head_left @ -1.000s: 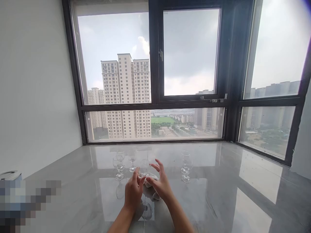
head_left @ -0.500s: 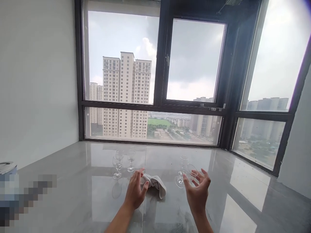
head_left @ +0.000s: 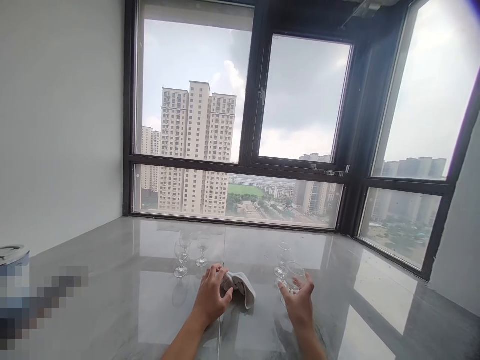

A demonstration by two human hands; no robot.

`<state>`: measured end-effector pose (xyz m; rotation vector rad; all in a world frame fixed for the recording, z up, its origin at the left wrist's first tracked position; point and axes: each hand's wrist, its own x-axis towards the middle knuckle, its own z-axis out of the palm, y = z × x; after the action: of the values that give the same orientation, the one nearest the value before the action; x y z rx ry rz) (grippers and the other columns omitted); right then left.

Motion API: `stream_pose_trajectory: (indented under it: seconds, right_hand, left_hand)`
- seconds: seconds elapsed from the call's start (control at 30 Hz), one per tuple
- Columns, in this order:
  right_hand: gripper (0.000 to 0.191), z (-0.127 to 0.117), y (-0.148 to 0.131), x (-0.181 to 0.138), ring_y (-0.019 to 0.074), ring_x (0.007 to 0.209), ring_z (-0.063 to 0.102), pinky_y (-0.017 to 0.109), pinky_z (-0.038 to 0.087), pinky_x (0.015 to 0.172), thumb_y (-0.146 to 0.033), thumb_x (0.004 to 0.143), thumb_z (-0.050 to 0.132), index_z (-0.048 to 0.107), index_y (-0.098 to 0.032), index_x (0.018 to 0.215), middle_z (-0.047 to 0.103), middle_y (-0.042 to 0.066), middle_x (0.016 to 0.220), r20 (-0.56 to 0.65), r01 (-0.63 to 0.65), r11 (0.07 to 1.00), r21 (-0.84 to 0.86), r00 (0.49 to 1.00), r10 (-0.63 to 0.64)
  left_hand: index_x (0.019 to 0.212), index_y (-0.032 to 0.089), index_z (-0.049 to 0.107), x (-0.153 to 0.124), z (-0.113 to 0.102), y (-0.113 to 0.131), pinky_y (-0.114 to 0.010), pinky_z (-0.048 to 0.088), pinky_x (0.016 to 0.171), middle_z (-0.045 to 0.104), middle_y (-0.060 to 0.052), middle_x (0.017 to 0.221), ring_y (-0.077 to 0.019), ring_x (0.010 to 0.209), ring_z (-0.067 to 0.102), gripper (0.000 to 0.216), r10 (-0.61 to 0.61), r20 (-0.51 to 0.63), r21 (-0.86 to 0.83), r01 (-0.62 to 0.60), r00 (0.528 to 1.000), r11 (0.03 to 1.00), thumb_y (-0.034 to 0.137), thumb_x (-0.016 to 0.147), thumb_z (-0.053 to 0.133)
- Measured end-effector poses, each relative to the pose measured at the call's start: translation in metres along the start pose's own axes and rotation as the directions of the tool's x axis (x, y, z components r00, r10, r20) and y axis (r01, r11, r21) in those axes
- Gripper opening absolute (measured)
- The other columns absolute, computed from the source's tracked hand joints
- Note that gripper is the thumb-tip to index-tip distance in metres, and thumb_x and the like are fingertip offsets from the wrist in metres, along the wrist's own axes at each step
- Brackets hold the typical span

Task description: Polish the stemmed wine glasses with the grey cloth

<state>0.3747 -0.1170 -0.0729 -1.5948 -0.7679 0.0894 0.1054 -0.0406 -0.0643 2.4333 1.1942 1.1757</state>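
My right hand [head_left: 300,297] has its thumb and fingers around the bowl of a clear stemmed wine glass [head_left: 295,270]. The glass is nearly upright, with its foot partly hidden by the hand. Just behind it stands another clear wine glass [head_left: 284,255]. My left hand [head_left: 213,295] is beside a crumpled light-grey cloth [head_left: 245,290], fingers bent and thumb apart. Its fingertips are at the cloth's left end; whether they press on it is hard to see. Farther left are several stemmed glasses [head_left: 181,257], one of them [head_left: 202,250] slightly apart.
Everything stands on a glossy grey tiled surface [head_left: 157,310] with window reflections. Dark-framed windows [head_left: 240,171] border its back and right. A white wall [head_left: 60,125] rises on the left. At the left edge is a can-like container [head_left: 14,256], partly blurred out.
The glass in my right hand has gone from tilted to nearly upright and come slightly nearer, apart from the glass behind. My left hand stays by the cloth, its fingers more bent. The view shifts slightly.
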Motion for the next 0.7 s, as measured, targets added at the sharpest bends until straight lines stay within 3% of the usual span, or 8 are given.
stream_pose_trajectory:
  seconds: [0.1, 0.33, 0.43, 0.53, 0.57, 0.63, 0.67, 0.7]
  right_hand:
    - [0.107, -0.001, -0.001, 0.002, 0.0299, 0.091, 0.067, 0.040, 0.050, 0.075, -0.061, 0.064, 0.070, 0.019, -0.019, 0.148, 0.066, 0.016, 0.123, 0.058, -0.106, 0.994, -0.032, 0.992, 0.108]
    - [0.096, 0.003, -0.002, 0.009, 0.0283, 0.077, 0.068, 0.039, 0.049, 0.067, -0.051, 0.069, 0.064, 0.023, -0.016, 0.149, 0.071, 0.016, 0.114, 0.002, -0.115, 0.993, -0.040, 0.993, 0.115]
    - [0.104, 0.001, 0.001, 0.006, 0.0294, 0.087, 0.066, 0.040, 0.050, 0.072, -0.052, 0.066, 0.067, 0.017, -0.017, 0.150, 0.066, 0.015, 0.120, -0.018, -0.108, 0.994, -0.034, 0.994, 0.107]
    - [0.109, -0.009, -0.006, -0.008, 0.0358, 0.112, 0.055, 0.049, 0.047, 0.089, -0.056, 0.065, 0.071, 0.017, -0.015, 0.150, 0.052, 0.020, 0.134, -0.201, 0.075, 0.995, -0.060, 0.976, -0.086]
    - [0.106, -0.012, -0.011, -0.015, 0.0386, 0.119, 0.050, 0.053, 0.043, 0.096, -0.056, 0.066, 0.071, 0.021, -0.014, 0.149, 0.047, 0.022, 0.137, -0.302, 0.172, 0.980, -0.101, 0.933, -0.195]
    - [0.095, -0.015, -0.025, -0.032, 0.0422, 0.127, 0.041, 0.059, 0.033, 0.105, -0.052, 0.070, 0.071, 0.031, -0.011, 0.145, 0.043, 0.025, 0.138, -0.444, 0.347, 0.915, -0.208, 0.800, -0.404]
    - [0.086, -0.013, -0.033, -0.040, 0.0418, 0.127, 0.041, 0.060, 0.032, 0.106, -0.048, 0.072, 0.070, 0.035, -0.012, 0.143, 0.045, 0.024, 0.136, -0.447, 0.422, 0.875, -0.236, 0.753, -0.483]
    - [0.075, -0.009, -0.040, -0.047, 0.0397, 0.125, 0.044, 0.058, 0.034, 0.105, -0.043, 0.076, 0.067, 0.038, -0.015, 0.140, 0.049, 0.022, 0.131, -0.388, 0.497, 0.836, -0.233, 0.741, -0.548]
  left_hand:
    - [0.120, 0.025, 0.059, 0.000, -0.002, 0.002, -0.047, 0.044, 0.100, 0.052, -0.010, 0.128, -0.0296, 0.118, 0.050, 0.039, -0.007, 0.009, -0.008, 0.007, 1.000, 1.000, 0.033, 0.082, 0.058]
    - [0.119, 0.026, 0.059, 0.000, -0.004, 0.004, -0.045, 0.045, 0.099, 0.053, -0.009, 0.126, -0.0283, 0.115, 0.052, 0.038, -0.010, 0.011, -0.016, 0.010, 1.000, 1.000, 0.034, 0.082, 0.058]
    - [0.118, 0.026, 0.059, 0.000, -0.004, 0.002, -0.046, 0.045, 0.098, 0.054, -0.009, 0.124, -0.0284, 0.114, 0.053, 0.036, -0.018, 0.008, -0.015, 0.018, 1.000, 1.000, 0.033, 0.082, 0.058]
    - [0.113, 0.024, 0.060, 0.001, -0.004, 0.003, -0.045, 0.045, 0.096, 0.057, -0.008, 0.117, -0.0270, 0.107, 0.055, 0.032, -0.032, 0.003, -0.021, 0.032, 0.999, 0.999, 0.029, 0.082, 0.055]
    - [0.110, 0.024, 0.061, 0.001, -0.004, 0.004, -0.045, 0.046, 0.095, 0.058, -0.008, 0.113, -0.0263, 0.104, 0.056, 0.029, -0.034, 0.006, -0.028, 0.034, 0.999, 0.999, 0.027, 0.082, 0.054]
    - [0.106, 0.023, 0.061, 0.001, -0.004, 0.007, -0.043, 0.046, 0.092, 0.059, -0.007, 0.107, -0.0253, 0.099, 0.057, 0.025, -0.029, 0.008, -0.042, 0.029, 1.000, 0.999, 0.025, 0.083, 0.052]
    - [0.106, 0.023, 0.061, 0.001, -0.004, 0.008, -0.043, 0.046, 0.091, 0.060, -0.007, 0.104, -0.0252, 0.098, 0.057, 0.024, -0.025, -0.001, -0.046, 0.025, 1.000, 0.999, 0.024, 0.083, 0.052]
    - [0.105, 0.022, 0.060, 0.000, -0.005, 0.009, -0.043, 0.046, 0.090, 0.060, -0.006, 0.101, -0.0252, 0.097, 0.057, 0.023, -0.027, -0.024, -0.047, 0.026, 0.999, 0.999, 0.025, 0.084, 0.051]
